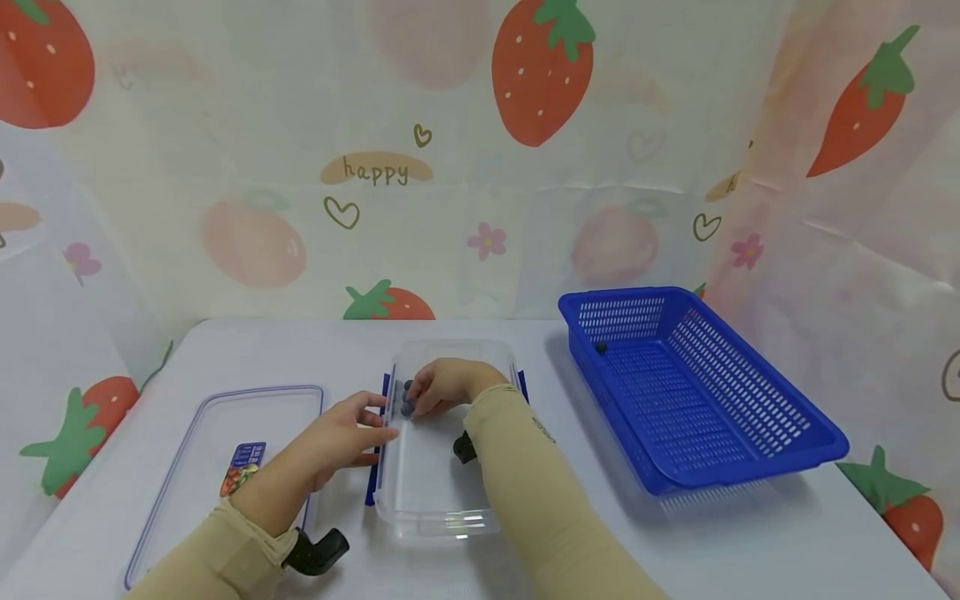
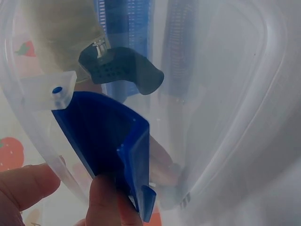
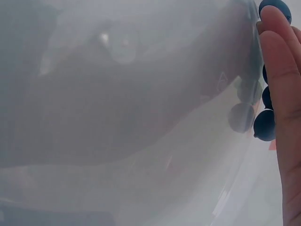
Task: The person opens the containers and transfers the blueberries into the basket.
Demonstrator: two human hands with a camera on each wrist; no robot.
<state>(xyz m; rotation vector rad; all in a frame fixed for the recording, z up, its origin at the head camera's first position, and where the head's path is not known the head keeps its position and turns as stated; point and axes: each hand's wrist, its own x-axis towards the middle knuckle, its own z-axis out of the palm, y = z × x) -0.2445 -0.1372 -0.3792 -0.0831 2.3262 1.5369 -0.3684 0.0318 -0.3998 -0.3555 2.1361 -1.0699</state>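
Observation:
A clear plastic box (image 1: 450,483) with blue side latches stands in front of me. Inside it, several small dark blue balls (image 1: 407,408) sit along the left wall. My right hand (image 1: 448,385) reaches over the box and pinches a dark blue ball (image 3: 276,8) at its fingertips; more balls line up beside its fingers in the right wrist view. At the box's left side is my left hand (image 1: 341,437), its loosely bent fingers touching the rim. A hanging blue latch (image 2: 106,132) meets its fingertips in the left wrist view.
Right of the box is a blue slatted basket (image 1: 750,358), holding a small dark ball (image 1: 602,348) in its far left corner. On the left lies a clear lid (image 1: 262,388) bearing a coloured label (image 1: 243,467). Strawberry-print cloth (image 1: 457,200) hangs behind the white table.

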